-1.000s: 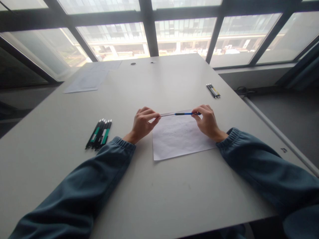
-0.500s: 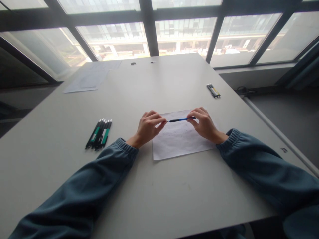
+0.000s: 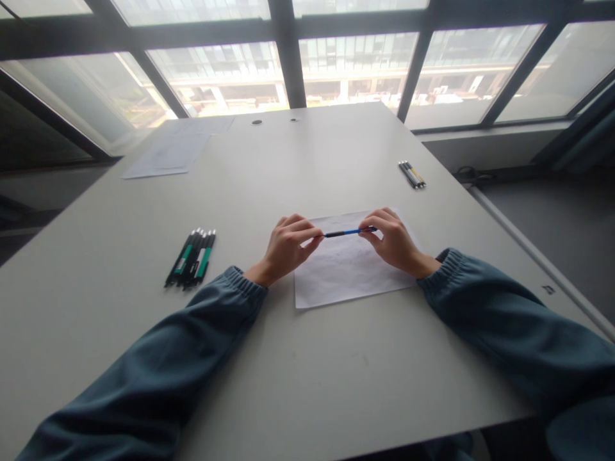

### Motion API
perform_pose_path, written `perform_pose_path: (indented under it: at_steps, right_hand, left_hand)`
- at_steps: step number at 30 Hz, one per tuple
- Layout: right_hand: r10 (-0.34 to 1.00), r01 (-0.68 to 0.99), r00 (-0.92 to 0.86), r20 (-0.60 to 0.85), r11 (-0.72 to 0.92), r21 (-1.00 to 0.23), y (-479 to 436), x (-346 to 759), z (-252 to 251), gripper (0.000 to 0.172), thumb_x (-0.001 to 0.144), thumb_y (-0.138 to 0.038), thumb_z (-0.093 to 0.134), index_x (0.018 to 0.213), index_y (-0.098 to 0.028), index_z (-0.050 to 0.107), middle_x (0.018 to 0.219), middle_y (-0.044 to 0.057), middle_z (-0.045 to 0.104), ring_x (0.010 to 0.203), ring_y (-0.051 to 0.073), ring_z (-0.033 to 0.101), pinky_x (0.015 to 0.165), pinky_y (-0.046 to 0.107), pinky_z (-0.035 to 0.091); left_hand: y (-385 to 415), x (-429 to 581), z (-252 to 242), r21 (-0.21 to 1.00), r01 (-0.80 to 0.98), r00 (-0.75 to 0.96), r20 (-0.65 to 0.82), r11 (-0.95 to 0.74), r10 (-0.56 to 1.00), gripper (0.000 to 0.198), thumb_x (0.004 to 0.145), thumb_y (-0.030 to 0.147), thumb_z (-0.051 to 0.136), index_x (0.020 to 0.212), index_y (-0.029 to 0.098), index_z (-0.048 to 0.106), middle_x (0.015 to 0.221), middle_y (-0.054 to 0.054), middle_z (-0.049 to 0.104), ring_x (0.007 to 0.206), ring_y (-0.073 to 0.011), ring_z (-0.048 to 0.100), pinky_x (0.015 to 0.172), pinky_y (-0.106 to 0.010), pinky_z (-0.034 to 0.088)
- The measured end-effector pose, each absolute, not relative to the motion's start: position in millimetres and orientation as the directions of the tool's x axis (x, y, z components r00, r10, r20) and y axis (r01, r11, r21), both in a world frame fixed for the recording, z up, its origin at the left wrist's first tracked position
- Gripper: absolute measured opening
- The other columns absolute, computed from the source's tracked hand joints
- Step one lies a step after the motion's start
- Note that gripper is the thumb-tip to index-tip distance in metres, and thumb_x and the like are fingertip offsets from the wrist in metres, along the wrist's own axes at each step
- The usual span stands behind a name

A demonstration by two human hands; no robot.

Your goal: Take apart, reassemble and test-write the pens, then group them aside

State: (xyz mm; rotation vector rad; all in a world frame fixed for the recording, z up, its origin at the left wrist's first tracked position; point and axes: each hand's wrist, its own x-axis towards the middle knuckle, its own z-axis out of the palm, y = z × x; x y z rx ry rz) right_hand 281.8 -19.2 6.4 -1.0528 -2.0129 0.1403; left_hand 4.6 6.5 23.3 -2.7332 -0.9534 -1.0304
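Observation:
A slim blue pen [image 3: 352, 231] with a black grip is held level between my two hands, above a sheet of white paper [image 3: 336, 282]. My left hand [image 3: 291, 246] pinches the narrow tip end of the pen with thumb and index finger. Whether those fingertips hold a separate small part there is hidden. At the other end, my right hand [image 3: 391, 243] is closed around the blue barrel near its clip, with thumb and fingers together.
Several black pens with green labels [image 3: 192, 259] lie in a bunch left of my left hand. A smaller group of pens [image 3: 412, 175] rests at the far right, one yellow-marked. More paper sheets [image 3: 166, 150] lie at the back left of the white table [image 3: 288, 384], before the windows.
My left fingertips have closed up on the pen's black grip; the thin bit that showed between them has mostly vanished. My right hand has shifted very slightly left.

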Motion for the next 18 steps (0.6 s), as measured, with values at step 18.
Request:
perform_pose_path:
  at_steps: [18]
  right_hand:
    - [0.708, 0.612, -0.291, 0.643, 0.655, -0.443, -18.6, 281.5, 6.8, 0.008, 0.09, -0.015, 0.067, 0.091, -0.022, 0.066, 0.091, 0.006, 0.068, 0.091, 0.025, 0.059, 0.084, 0.043, 0.05]
  left_hand:
    - [11.1, 4.7, 15.6, 0.272, 0.499, 0.506, 0.68, -0.823, 0.531, 0.01, 0.093, 0.028, 0.067, 0.092, 0.022, 0.075, 0.086, -0.003, 0.074, 0.085, -0.0183, 0.062, 0.082, -0.035, 0.051]
